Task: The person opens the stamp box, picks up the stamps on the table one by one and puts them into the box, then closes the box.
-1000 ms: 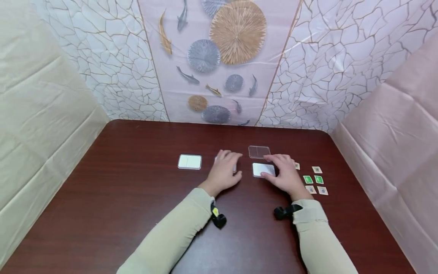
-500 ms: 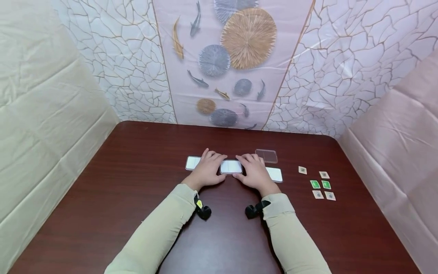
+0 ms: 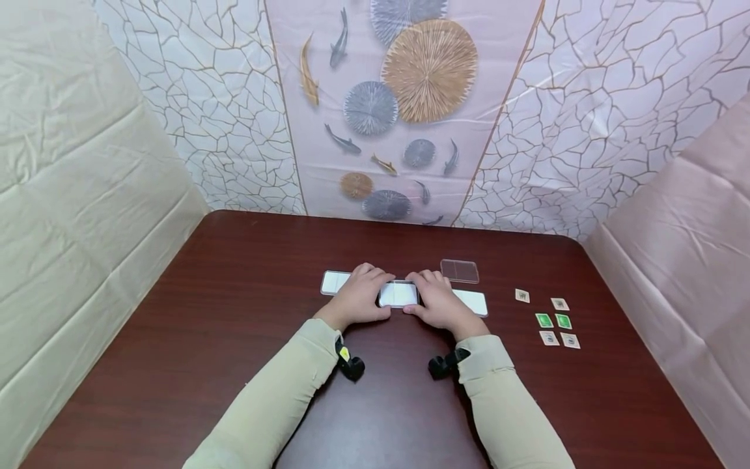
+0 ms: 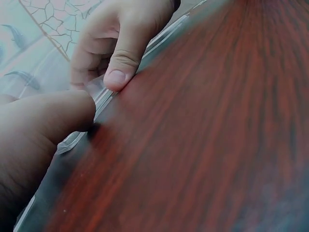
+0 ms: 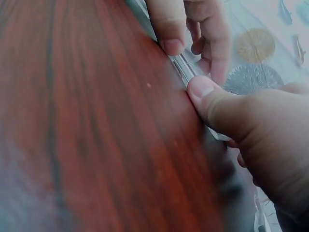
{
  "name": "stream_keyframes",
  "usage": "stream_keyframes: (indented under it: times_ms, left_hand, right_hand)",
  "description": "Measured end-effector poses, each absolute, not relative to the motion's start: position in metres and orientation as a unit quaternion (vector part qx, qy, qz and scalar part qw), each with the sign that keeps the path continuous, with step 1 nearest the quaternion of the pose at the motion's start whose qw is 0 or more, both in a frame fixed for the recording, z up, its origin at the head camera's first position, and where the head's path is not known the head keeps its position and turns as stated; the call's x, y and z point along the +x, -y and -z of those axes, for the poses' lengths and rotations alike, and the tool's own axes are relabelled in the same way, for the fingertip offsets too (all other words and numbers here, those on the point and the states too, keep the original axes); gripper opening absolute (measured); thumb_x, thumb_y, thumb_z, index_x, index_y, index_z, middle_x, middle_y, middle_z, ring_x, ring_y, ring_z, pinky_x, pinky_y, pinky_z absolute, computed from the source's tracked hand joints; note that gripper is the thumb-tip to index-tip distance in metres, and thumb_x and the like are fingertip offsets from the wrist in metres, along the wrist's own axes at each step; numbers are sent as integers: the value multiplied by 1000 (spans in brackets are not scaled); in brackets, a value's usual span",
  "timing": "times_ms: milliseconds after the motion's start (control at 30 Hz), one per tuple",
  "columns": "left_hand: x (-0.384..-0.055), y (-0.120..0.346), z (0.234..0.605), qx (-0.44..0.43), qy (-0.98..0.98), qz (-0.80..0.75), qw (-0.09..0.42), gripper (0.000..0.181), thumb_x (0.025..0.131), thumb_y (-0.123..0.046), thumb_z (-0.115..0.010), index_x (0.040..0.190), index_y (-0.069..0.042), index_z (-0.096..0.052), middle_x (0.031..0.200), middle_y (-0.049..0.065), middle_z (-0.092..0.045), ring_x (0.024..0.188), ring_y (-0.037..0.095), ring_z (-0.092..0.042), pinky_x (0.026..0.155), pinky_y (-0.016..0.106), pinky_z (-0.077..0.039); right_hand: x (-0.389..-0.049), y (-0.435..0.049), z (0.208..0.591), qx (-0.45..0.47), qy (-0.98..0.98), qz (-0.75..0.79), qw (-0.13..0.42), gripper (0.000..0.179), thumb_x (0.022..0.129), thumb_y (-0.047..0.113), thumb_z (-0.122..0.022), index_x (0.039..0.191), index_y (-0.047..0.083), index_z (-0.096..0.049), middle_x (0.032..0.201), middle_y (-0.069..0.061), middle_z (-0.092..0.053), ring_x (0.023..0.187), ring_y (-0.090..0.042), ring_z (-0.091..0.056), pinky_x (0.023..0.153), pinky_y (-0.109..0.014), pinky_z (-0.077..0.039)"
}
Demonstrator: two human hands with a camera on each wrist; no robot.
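Between my two hands lies a small, flat, clear plastic case (image 3: 398, 295) with a white-looking face, low on the dark wooden table. My left hand (image 3: 362, 297) grips its left end, thumb on the near edge and fingers toward the far side. At the opposite end my right hand (image 3: 436, 301) holds it the same way. Close up in the right wrist view, both thumbs press the near edge of the clear case (image 5: 182, 67). Parts of its ends are hidden under the fingers. The left wrist view shows the right thumb (image 4: 118, 77) against that same edge.
A similar white-looking case (image 3: 334, 283) lies partly behind the left hand, another case (image 3: 472, 302) beside the right. Behind that one is a transparent plastic lid or tray (image 3: 459, 270). Several small square tiles (image 3: 564, 321), some green, lie farther right. A patterned curtain (image 3: 387, 163) backs the table.
My right hand has left the right-hand case and moved left to the middle one. My left hand has shifted to that case's left end, and both now grip it. The head view has shifted slightly.
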State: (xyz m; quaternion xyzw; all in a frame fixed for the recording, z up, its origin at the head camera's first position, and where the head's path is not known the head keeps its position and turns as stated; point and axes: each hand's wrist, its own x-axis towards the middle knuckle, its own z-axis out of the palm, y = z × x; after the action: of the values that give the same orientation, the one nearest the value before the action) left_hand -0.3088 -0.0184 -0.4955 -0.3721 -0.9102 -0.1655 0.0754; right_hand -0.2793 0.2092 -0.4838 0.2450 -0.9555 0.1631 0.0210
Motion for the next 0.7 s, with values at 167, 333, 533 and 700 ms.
stream_keyframes:
  times_ms: [167,333,533,700]
  left_hand:
    - [-308,19,496,-368,913,160,74,72,79,-43,-70,142,-10,-57,129,2,-63,118,23,-48,114,42,-30]
    - [-306,22,498,-356,917,170,59,83,80,-47,-70,151,-12,-45,132,3,-62,122,22,-46,118,44,-23]
    - [-306,26,499,-336,919,198,58,92,81,-46,-75,156,-11,-35,123,-4,-64,123,22,-45,121,44,-18]
    - [-307,27,497,-322,916,233,46,94,82,-45,-78,157,-12,-32,118,-12,-64,127,21,-46,122,44,-15]
  right_hand:
    - [-277,-209,483,247,956,-158,25,60,93,40,-72,138,7,-53,131,-16,-55,115,-34,-46,99,-55,-35]
    - [-275,-211,485,254,952,-170,28,61,93,42,-71,140,7,-54,137,-14,-52,122,-33,-44,102,-56,-34]
    - [-281,-222,480,252,947,-195,46,61,91,39,-74,139,6,-56,132,-15,-54,123,-37,-43,101,-58,-32]
    - [-300,-232,474,204,958,-195,40,61,95,39,-69,143,6,-53,135,-19,-51,126,-41,-40,103,-60,-28]
